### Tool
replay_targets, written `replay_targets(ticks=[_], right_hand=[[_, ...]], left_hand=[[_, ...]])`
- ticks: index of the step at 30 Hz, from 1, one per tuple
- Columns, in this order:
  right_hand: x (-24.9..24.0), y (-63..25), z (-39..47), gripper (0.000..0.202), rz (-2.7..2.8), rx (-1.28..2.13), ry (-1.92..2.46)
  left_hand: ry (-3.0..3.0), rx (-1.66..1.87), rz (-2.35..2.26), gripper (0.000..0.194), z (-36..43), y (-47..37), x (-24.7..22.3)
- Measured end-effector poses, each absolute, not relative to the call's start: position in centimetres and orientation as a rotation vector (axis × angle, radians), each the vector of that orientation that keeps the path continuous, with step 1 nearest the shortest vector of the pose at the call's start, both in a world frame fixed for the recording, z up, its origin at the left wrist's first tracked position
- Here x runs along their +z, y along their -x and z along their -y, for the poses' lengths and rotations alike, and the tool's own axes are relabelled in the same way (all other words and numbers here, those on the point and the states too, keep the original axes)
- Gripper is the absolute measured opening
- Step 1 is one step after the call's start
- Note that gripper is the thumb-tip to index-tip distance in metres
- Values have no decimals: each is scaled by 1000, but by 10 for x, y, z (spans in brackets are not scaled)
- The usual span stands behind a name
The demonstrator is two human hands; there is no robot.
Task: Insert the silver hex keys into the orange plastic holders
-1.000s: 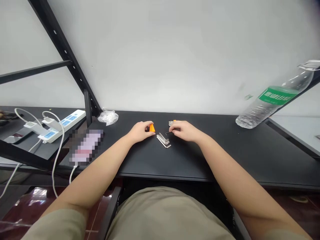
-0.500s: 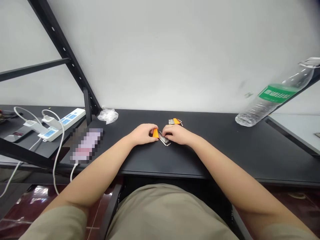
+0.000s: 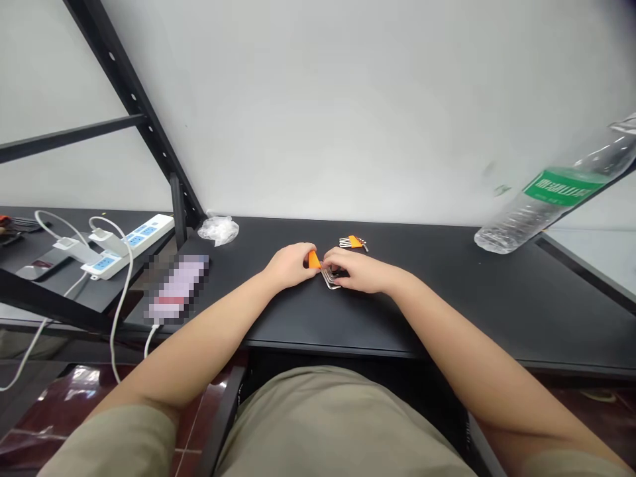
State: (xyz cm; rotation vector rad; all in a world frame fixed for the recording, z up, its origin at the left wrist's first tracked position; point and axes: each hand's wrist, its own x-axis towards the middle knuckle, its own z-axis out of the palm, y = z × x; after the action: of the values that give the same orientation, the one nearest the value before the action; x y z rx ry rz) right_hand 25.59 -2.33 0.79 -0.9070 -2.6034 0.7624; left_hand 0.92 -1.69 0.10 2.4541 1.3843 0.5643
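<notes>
An orange holder (image 3: 313, 260) is pinched between the thumb and fingers of my left hand (image 3: 290, 266), just above the black table (image 3: 308, 318). Several L-shaped silver hex keys (image 3: 330, 279) run from the holder's right side toward me, their bent ends low. My right hand (image 3: 358, 270) has its thumb and fingers closed on these keys. How far the keys sit inside the holder cannot be made out. Behind my right hand lies a second orange holder (image 3: 354, 241) with several silver keys in it.
A crumpled clear plastic bag (image 3: 218, 230) lies at the back left. Left of my arm are a phone (image 3: 179, 288) with a white cable and a white power strip (image 3: 132, 245). A large plastic bottle (image 3: 559, 187) leans at the right beside the black frame.
My right hand's fingers have shifted on the keys, its thumb now nearer their bent ends. The keys and orange holder are closer together. The whole view has shifted slightly.
</notes>
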Motion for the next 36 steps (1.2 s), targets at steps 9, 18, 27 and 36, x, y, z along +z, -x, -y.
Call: replay_targets(ticks=[9, 18, 27, 36], right_hand=[[-7, -241, 21, 28, 2483, 512, 927], [1, -232, 34, 5, 2629, 414, 938], [-1, -227, 38, 10, 2426, 785, 941], [4, -242, 21, 18, 1632, 1384, 808]], left_hand=[[-2394, 732, -1421, 35, 1, 1, -4], [-2244, 789, -1428, 53, -5, 15, -6], [-2209, 826, -1361, 48, -1, 13, -5], [-2181, 895, -1332, 45, 7, 8, -3]])
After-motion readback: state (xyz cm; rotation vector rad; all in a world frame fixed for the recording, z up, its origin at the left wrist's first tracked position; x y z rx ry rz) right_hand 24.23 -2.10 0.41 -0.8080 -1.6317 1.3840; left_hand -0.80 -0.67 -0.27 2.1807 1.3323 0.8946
